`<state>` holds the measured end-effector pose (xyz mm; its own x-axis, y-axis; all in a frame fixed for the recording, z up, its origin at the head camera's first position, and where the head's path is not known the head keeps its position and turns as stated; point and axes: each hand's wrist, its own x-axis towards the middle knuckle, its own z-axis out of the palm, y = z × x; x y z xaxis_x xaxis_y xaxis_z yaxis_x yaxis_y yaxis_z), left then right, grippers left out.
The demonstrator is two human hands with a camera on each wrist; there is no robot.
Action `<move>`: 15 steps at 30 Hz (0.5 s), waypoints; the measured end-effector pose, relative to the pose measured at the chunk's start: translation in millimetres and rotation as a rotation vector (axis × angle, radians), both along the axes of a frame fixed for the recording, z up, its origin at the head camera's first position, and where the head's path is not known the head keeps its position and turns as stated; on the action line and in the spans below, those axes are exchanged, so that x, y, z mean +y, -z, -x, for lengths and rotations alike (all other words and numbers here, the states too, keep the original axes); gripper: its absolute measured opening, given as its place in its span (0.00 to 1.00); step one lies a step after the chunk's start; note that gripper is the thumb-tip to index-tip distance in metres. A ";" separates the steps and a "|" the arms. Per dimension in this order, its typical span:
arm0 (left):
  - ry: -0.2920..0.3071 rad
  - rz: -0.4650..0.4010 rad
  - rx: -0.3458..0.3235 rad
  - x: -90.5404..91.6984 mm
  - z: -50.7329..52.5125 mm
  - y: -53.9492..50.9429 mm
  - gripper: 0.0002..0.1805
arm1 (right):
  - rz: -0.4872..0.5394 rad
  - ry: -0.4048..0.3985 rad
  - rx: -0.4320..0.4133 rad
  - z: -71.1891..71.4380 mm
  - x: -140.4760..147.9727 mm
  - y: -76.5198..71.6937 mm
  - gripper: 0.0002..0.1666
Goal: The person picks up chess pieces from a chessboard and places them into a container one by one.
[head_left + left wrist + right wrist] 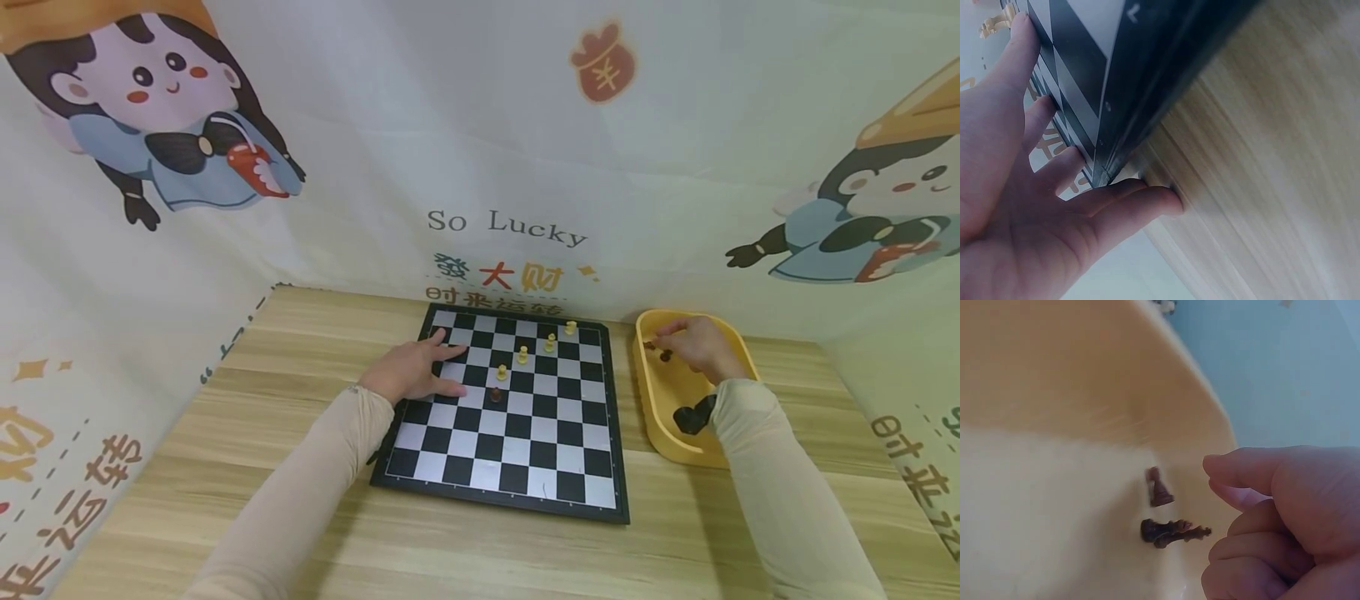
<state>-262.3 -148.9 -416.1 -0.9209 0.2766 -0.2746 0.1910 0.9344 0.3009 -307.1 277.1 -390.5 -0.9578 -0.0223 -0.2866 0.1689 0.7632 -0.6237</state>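
Note:
A black-and-white chessboard [489,473] lies on the wooden table. My left hand [408,369] rests at its left side with fingers spread; in the left wrist view two fingers reach past the board's edge over the wood. Several pale yellow chess pieces [522,355] stand in a diagonal line on the board, and a dark brown chess piece [496,395] stands near that line's lower end. My right hand [697,343] is over a yellow bin [651,417], its fingers curled with nothing visible between them. Dark brown chess pieces [1160,489] lie in the bin beside its fingertips.
A black rounded object [692,418] shows beside the right wrist, over the bin. Behind the table hangs a printed cloth [480,150] with cartoon figures and lettering. Bare wood [300,350] extends left of the board.

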 end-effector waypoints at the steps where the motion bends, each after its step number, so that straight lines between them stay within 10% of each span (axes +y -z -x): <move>1: 0.000 -0.001 -0.001 0.2 0.0 0.0 0.45 | -0.002 -0.006 0.009 -0.1 -0.2 -0.9 0.25; 15: 0.014 0.005 0.008 0.1 0.5 -1.7 0.45 | 0.076 -0.027 0.108 -11.2 -22.8 -28.5 0.24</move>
